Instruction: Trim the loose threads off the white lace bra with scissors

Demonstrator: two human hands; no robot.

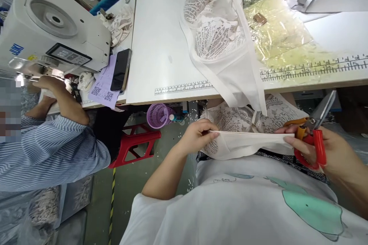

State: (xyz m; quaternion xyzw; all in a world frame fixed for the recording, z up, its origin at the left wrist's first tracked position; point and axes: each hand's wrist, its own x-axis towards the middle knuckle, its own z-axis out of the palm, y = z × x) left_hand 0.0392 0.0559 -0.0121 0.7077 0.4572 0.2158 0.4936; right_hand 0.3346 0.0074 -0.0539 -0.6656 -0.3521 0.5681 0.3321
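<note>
The lace bra (247,147) is held stretched out just off the near edge of the counter (161,46); its band is pinched by the left hand (198,136) and, seemingly, by the right hand (333,148), where scissors (311,123) are also gripped.

On the white table (159,42) lie a lace bra (216,40) and crinkled yellowish plastic (283,32).

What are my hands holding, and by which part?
Left hand: the white lace bra, by the edge of its band. Right hand: that edge farther along, plus scissors by the handles.
</note>
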